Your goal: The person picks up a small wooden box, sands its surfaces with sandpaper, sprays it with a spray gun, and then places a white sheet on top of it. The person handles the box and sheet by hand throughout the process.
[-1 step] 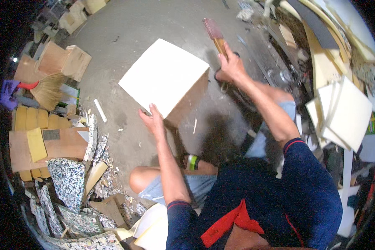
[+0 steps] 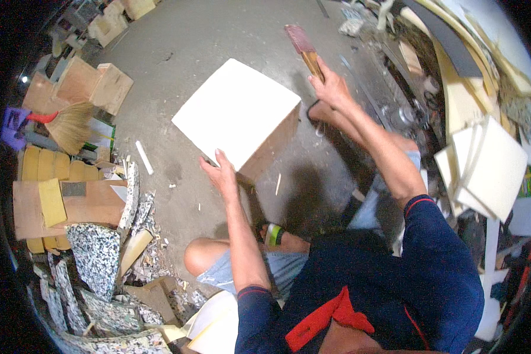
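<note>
A wooden box [image 2: 271, 144] stands on the floor in front of me, its top covered by a white foam-like pad [image 2: 236, 112]. At the pad's near left edge is my left hand [image 2: 223, 177], thumb against the edge and fingers apart. My right hand [image 2: 331, 88] is closed round the wooden handle of a flat brush [image 2: 301, 40] with a dull reddish head. The brush is raised beyond the box's right corner, head pointing away from me, apart from the pad.
Left of me are wooden boxes [image 2: 111, 88], a straw broom [image 2: 71, 127] and speckled foam scraps [image 2: 97, 253]. Cream foam sheets [image 2: 492, 168] lie stacked at the right. A white strip [image 2: 144, 157] lies on the grey floor [image 2: 177, 35]. My bent legs flank the box.
The box and pad sit slightly lower and further right in view, along with the surroundings. Both hands keep nearly the same pose, the brush still in the right one.
</note>
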`<state>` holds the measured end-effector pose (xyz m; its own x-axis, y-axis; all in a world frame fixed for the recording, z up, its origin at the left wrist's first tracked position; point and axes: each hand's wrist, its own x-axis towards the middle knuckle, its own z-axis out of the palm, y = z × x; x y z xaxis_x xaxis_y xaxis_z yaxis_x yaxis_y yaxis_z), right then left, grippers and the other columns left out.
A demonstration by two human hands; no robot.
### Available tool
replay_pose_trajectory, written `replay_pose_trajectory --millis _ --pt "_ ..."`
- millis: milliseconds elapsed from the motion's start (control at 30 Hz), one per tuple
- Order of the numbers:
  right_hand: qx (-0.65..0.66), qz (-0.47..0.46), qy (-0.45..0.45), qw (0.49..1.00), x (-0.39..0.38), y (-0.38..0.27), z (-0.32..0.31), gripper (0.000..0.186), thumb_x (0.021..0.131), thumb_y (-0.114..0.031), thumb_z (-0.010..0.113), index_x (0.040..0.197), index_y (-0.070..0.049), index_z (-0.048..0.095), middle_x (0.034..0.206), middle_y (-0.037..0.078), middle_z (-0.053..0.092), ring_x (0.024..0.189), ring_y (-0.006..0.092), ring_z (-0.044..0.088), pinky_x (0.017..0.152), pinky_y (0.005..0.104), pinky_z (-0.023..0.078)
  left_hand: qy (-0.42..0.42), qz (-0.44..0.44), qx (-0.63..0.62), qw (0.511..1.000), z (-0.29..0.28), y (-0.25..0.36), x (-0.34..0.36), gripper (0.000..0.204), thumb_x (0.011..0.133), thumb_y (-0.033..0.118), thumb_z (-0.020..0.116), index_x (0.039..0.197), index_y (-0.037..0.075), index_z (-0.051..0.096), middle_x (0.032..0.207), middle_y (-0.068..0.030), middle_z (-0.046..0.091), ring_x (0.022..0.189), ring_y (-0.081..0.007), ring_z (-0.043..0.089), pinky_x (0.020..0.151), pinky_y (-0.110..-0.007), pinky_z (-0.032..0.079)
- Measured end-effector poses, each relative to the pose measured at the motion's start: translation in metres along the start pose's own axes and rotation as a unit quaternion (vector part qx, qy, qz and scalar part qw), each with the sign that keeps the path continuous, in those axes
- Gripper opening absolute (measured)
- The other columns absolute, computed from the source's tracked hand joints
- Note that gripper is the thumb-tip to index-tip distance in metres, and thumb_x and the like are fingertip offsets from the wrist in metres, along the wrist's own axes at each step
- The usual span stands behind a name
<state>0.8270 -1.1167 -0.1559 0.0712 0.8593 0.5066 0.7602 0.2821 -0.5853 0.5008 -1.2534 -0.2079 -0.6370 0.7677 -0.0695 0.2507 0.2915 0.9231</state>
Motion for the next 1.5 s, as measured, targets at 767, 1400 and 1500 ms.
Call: replay_pose_trajectory --millis 767,1400,1500 --pt "-0.238 -0.078 -0.411 0.877 0.213 -0.107 0.11 0.045 0.093 -0.03 0.058 0.135 -0.015 0.058 0.065 0.001 0.054 0.046 0.012 0.044 0.042 0.0305 0.041 0.103 0.067 -0.048 0.991 0.022 -0.007 0.006 0.059 0.097 0.032 0.055 0.135 -0.011 0.041 0.123 -0.0339 0.056 0.114 -0.0457 0.056 0.095 -0.046 0.045" --pt "-0.066 -0.349 -0.247 0.902 0.114 -0.323 0.192 0.04 0.094 -0.027 0.061 0.132 -0.015 0.058 0.098 0.016 0.071 0.087 0.0289 0.068 0.074 0.043 0.055 0.127 0.025 0.02 0.991 0.023 -0.01 0.01 0.053 0.093 0.025 0.055 0.134 -0.006 0.044 0.119 -0.0287 0.059 0.112 -0.0422 0.058 0.096 -0.045 0.044" --pt "-0.338 -0.34 -0.547 0.686 0.114 -0.32 0.196 0.039 0.095 -0.027 0.06 0.132 -0.014 0.059 0.089 0.016 0.071 0.08 0.0294 0.069 0.072 0.0443 0.054 0.083 0.02 -0.058 0.995 0.02 -0.009 0.009 0.057 0.092 0.024 0.057 0.137 -0.008 0.041 0.125 -0.0302 0.055 0.116 -0.0428 0.054 0.098 -0.045 0.043"
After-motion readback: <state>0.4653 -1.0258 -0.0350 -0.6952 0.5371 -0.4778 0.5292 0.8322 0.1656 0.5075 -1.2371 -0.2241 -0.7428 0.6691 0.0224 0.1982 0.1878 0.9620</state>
